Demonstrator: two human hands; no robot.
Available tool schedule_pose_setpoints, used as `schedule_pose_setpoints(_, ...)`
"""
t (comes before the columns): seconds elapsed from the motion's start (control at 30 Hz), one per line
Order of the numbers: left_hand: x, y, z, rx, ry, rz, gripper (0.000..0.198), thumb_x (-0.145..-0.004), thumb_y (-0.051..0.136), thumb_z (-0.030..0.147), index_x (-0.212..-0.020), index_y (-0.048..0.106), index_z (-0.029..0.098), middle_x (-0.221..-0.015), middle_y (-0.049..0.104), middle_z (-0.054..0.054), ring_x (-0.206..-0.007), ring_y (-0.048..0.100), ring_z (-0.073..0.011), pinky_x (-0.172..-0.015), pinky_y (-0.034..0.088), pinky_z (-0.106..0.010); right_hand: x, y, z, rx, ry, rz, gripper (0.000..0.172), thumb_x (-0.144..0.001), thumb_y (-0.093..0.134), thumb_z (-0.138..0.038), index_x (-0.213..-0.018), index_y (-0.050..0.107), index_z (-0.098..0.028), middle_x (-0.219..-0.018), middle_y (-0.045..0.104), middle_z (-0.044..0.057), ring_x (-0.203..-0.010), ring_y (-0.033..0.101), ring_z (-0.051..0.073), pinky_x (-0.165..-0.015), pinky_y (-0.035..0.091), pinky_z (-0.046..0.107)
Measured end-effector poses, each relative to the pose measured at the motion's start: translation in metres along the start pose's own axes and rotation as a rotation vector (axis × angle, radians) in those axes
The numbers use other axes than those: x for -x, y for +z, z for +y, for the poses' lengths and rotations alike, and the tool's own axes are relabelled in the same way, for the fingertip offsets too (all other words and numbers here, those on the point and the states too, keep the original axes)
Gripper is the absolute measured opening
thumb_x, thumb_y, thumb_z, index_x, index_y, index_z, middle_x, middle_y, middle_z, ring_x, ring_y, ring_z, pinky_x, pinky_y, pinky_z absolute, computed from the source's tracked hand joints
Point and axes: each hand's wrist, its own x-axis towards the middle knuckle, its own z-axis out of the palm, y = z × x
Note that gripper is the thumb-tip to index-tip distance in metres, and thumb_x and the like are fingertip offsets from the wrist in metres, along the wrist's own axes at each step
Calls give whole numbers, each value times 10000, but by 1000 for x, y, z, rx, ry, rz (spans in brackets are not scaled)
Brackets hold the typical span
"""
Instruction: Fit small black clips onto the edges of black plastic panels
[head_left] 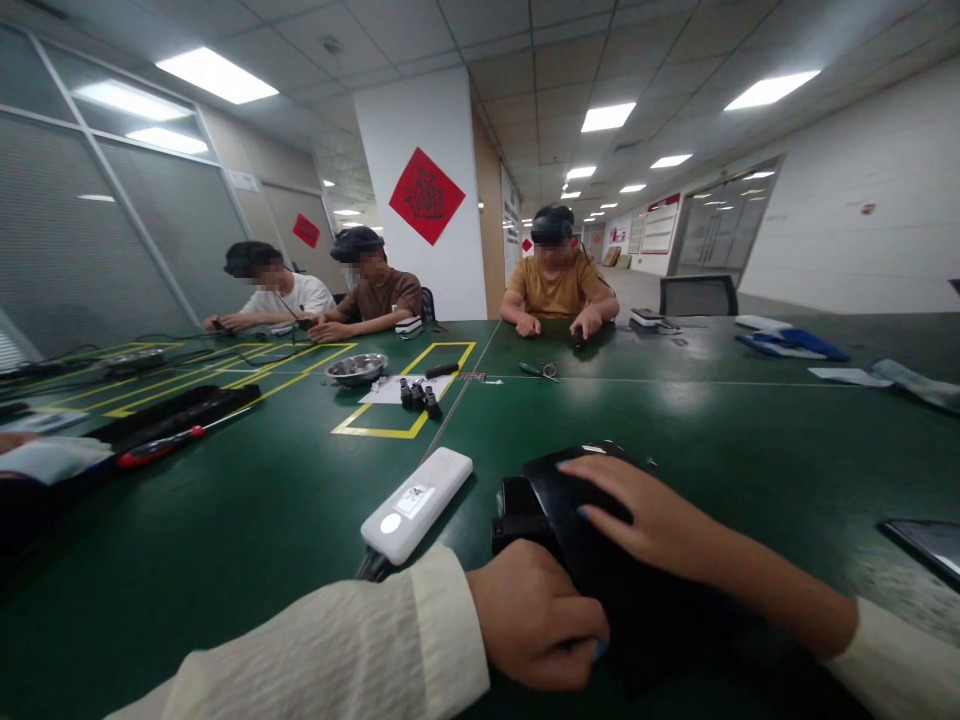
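A black, glossy sheet-like object lies at the table's near edge, over or against a black boxy item. My right hand rests on top of the black object with its fingers spread. Just left of it, my left hand is curled, its fingers bent at the near side of the black object; whatever they pinch is hidden. A white power-bank-like device with a cable lies beyond my left sleeve.
On the green table are a metal bowl, small black parts, pliers, a red screwdriver, a blue cloth and a tablet-like device. Several people sit across and at the left.
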Motion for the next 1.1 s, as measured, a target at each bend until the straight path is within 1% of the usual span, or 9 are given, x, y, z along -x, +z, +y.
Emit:
schedule_pose_setpoints(0.1,1,6,3,-26,119,247,126,-775,422,200,-749,544,180,-447,522,45,-405,495,-107,-420,309,-277,-3,19,-37,0,-189,-189,526,-801,553,-276,-1314,459,-204,-1363,464,94,-1230,427,234,-1041,338,414)
schedule_pose_setpoints(0.17,2,9,5,-45,175,296,136,-783,424,224,-732,545,187,-417,484,54,-383,471,-106,-411,273,-290,-7,31,-46,43,-272,-239,534,-774,591,-308,-1282,492,-177,-1364,461,104,-1218,421,264,-1025,343,433)
schedule_pose_setpoints(0.3,5,10,6,-107,194,218,157,-794,454,292,-714,548,195,-400,444,64,-347,435,-100,-402,228,-297,-18,47,-42,174,-305,-198,415,-830,532,-212,-1244,516,-195,-1282,535,107,-1137,474,243,-946,398,431)
schedule_pose_setpoints(0.47,-1,5,8,-52,162,404,198,-803,400,205,-681,552,175,-378,417,61,-338,414,-92,-389,245,-279,-23,49,-41,186,-295,-125,420,-853,465,-127,-1273,477,-135,-1152,599,128,-1030,524,230,-883,441,393)
schedule_pose_setpoints(0.63,-4,3,10,-68,134,355,220,-827,374,231,-696,544,185,-382,439,57,-343,420,-96,-382,245,-281,-24,19,-50,-100,-36,84,398,-829,436,-104,-1219,482,-167,-1072,609,87,-982,552,188,-870,433,335)
schedule_pose_setpoints(0.83,2,8,9,-107,92,105,106,-775,409,219,-750,510,194,-418,481,56,-382,481,-111,-389,267,-281,-27,-36,-38,-296,350,-72,483,-867,359,-197,-1348,352,-237,-748,609,-8,-535,562,115,-548,432,237)
schedule_pose_setpoints(0.9,2,9,8,-104,94,66,96,-767,410,210,-764,504,192,-423,483,58,-384,481,-111,-380,274,-277,-25,-51,-28,-212,411,-72,480,-863,364,-208,-1342,393,-230,-801,629,13,-521,569,108,-553,438,236)
schedule_pose_setpoints(1.0,1,8,7,-73,109,108,113,-779,403,207,-767,512,183,-427,484,61,-380,466,-103,-370,283,-270,-21,-67,-14,-83,475,-93,463,-850,390,-230,-1307,460,-210,-947,637,58,-569,592,111,-561,457,230)
schedule_pose_setpoints(1.1,0,7,6,-58,110,107,118,-781,404,205,-765,517,180,-430,486,58,-390,469,-103,-371,293,-266,-18,-74,-7,-37,529,-160,444,-841,399,-242,-1276,471,-189,-912,633,63,-574,592,122,-545,461,228)
